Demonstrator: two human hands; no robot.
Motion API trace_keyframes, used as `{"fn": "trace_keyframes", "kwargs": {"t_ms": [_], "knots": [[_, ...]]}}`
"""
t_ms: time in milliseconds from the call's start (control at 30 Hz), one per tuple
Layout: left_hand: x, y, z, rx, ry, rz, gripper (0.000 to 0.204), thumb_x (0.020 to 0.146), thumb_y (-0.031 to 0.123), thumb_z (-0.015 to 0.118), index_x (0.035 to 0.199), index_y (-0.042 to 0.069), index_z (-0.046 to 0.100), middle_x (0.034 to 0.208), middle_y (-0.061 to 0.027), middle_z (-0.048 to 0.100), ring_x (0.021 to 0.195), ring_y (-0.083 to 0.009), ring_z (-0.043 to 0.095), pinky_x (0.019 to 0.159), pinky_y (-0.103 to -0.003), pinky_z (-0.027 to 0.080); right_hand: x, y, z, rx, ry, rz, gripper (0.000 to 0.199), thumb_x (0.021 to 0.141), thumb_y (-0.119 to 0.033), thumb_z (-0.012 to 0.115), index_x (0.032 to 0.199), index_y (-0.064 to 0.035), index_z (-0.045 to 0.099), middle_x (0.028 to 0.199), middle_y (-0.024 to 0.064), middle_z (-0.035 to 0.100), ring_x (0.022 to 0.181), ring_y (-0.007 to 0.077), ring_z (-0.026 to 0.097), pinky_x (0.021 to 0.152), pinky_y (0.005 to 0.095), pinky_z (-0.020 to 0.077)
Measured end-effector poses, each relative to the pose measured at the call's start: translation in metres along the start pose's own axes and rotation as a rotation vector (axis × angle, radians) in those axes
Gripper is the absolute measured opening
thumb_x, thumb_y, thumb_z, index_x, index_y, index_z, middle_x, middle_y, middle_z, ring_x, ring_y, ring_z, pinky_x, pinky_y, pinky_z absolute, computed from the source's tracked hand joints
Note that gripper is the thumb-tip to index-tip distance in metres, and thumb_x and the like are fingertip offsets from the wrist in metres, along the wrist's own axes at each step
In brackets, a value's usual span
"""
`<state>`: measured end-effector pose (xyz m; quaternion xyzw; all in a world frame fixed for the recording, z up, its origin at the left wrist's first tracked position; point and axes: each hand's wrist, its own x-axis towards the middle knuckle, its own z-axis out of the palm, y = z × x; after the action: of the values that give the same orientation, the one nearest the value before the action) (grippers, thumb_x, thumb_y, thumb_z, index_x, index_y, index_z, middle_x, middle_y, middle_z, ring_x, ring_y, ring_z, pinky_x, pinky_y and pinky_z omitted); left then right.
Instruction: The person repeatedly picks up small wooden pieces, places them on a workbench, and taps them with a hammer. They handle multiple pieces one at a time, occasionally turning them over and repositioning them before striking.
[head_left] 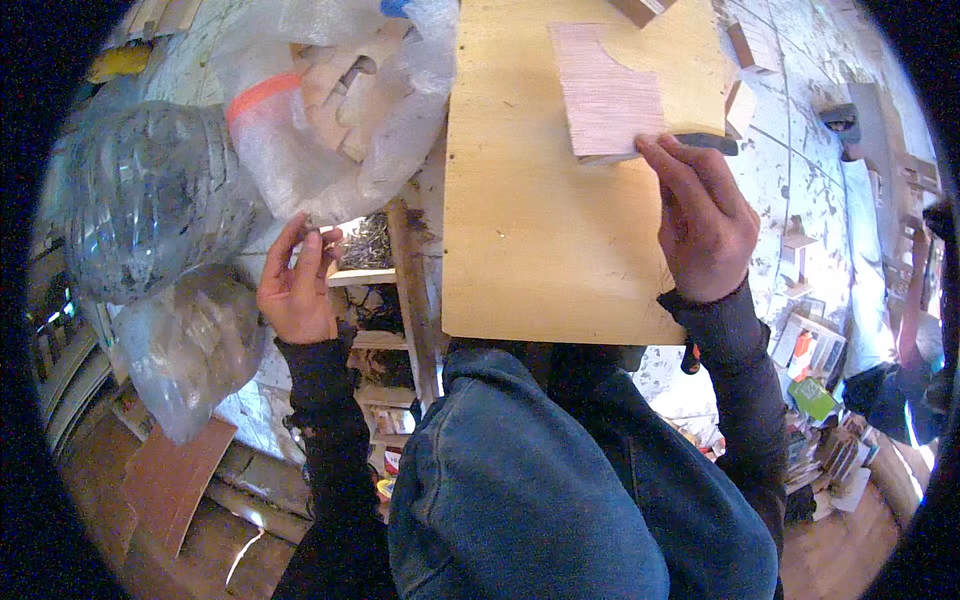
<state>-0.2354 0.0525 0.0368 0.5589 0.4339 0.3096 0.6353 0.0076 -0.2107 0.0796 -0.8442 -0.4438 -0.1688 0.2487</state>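
Where the pale yellow bench [550, 250] runs toward its far end, one flat wooden piece [610, 105], pinkish, faintly grained, with a curved notch at its far right side. Handling, as judged: light, stiff, dry rather than slippery; likeliest to chip at the narrow arm beside the notch. Best hold: the broad near part, by its straight edges.

Right hand [705, 215]: fingertips at the near right corner of the piece; thumb not clearly seen, so whether the grip is closed on it cannot be told. Just beyond the hand, a dark object [710, 144], partly hidden.

Left hand [303, 285]: off the bench, thumb and fingers drawn close together; whether the grip pinches anything small cannot be told.

Containers. One open box [362, 277], pale-rimmed, just beside the left hand, holding a heap of small metal fasteners [372, 240], probably nails or screws. One clear plastic bag [400, 150], open, with a red band, holding loose wood offcuts [345, 85]. One large clear bag [150, 200], bulging, contents indistinct. One smaller clear bag [195, 335], below it, contents likewise unclear.

Loose: one wood block [753, 48], right of the bench.
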Motion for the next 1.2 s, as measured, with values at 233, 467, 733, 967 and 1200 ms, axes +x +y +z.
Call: {"fn": "trace_keyframes", "kwargs": {"t_ms": [233,467,733,967,1200], "knots": [[-0.027,0.066,0.139,0.005,-0.547,0.321,0.017,0.090,-0.006,0.060,0.106,-0.007,0.065,0.106,-0.0136,0.064,0.092,-0.0230,0.068,0.084,-0.031,0.057,-0.006,0.004,0.003,0.022,0.019,-0.015,0.048,0.066,0.004,0.066,0.110,-0.0148,0.071,0.098,0.0039,0.068,0.079,0.0205,0.068,0.063,0.0306,0.0564],[-0.025,0.052,0.228,0.185,-0.607,0.715,0.012,0.079,0.006,0.070,0.091,0.004,0.069,0.082,-0.0121,0.069,0.076,-0.0246,0.069,0.067,-0.031,0.055,-0.005,0.004,0.000,0.034,0.000,-0.042,0.047,0.065,0.002,0.064,0.109,-0.0126,0.070,0.100,0.0051,0.067,0.079,0.0220,0.068,0.064,0.0308,0.0563],[-0.026,0.040,0.227,0.279,-0.658,0.545,0.009,0.080,0.005,0.067,0.088,0.005,0.070,0.084,-0.0131,0.069,0.074,-0.0311,0.067,0.067,-0.037,0.054,-0.031,0.024,-0.013,0.094,-0.011,0.209,0.030,0.083,-0.005,0.065,0.113,-0.0040,0.063,0.097,0.0126,0.065,0.080,0.0305,0.065,0.067,0.0391,0.0537],[-0.024,0.035,0.228,0.337,-0.618,0.874,0.010,0.079,0.003,0.067,0.088,0.008,0.068,0.082,-0.0107,0.067,0.081,-0.0305,0.065,0.069,-0.038,0.053,-0.102,0.021,-0.035,-0.352,-0.437,0.677,0.033,0.091,-0.028,0.062,0.097,0.0030,0.053,0.092,0.0230,0.058,0.081,0.0404,0.059,0.069,0.0469,0.0494],[-0.028,0.036,0.225,0.349,-0.614,0.809,0.019,0.081,0.000,0.071,0.098,0.003,0.063,0.093,-0.0083,0.071,0.086,-0.0208,0.071,0.075,-0.030,0.057,-0.072,-0.004,-0.098,0.584,-0.343,1.230,0.035,0.102,-0.033,0.046,0.102,0.0008,0.055,0.056,0.0026,0.052,0.043,0.0092,0.044,0.041,0.0283,0.0337]]}}
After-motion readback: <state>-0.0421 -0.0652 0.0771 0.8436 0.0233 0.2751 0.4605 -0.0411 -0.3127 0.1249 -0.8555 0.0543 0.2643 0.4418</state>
